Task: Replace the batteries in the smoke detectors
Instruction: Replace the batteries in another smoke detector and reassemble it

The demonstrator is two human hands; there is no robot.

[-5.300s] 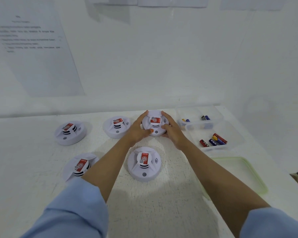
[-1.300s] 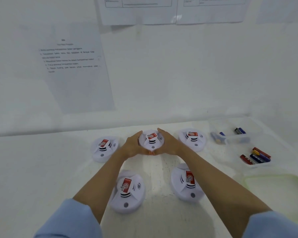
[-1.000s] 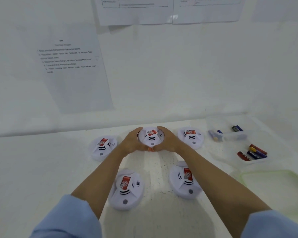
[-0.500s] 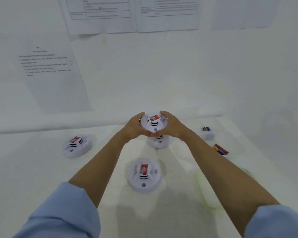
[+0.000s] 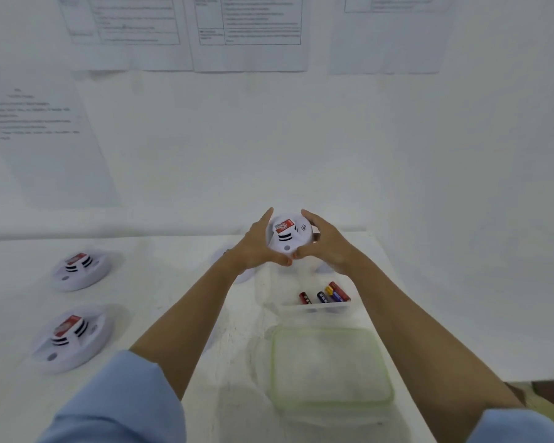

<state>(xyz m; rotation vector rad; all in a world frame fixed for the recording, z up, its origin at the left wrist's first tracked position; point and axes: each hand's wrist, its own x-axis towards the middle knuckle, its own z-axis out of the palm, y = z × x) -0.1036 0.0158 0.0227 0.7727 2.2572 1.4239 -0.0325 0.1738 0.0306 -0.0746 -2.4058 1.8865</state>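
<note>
I hold a round white smoke detector (image 5: 289,235) with a red label up above the table, tilted toward me. My left hand (image 5: 258,247) grips its left rim and my right hand (image 5: 325,243) grips its right rim, thumbs meeting under its near edge. Two more white detectors lie on the table at the left, one further back (image 5: 80,270) and one nearer (image 5: 69,338). Part of another detector (image 5: 242,278) shows behind my left wrist. Several red, blue and yellow batteries (image 5: 325,295) lie in a clear container (image 5: 314,306) below my hands.
A clear lid with a green rim (image 5: 330,369) lies on the white table (image 5: 160,298) near its right edge. Printed sheets (image 5: 247,30) hang on the white wall behind. The table's right edge runs close past my right forearm.
Both hands lifted the detector off the table and carried it right, over the battery container. My view swung right, so the other detectors now sit far left.
</note>
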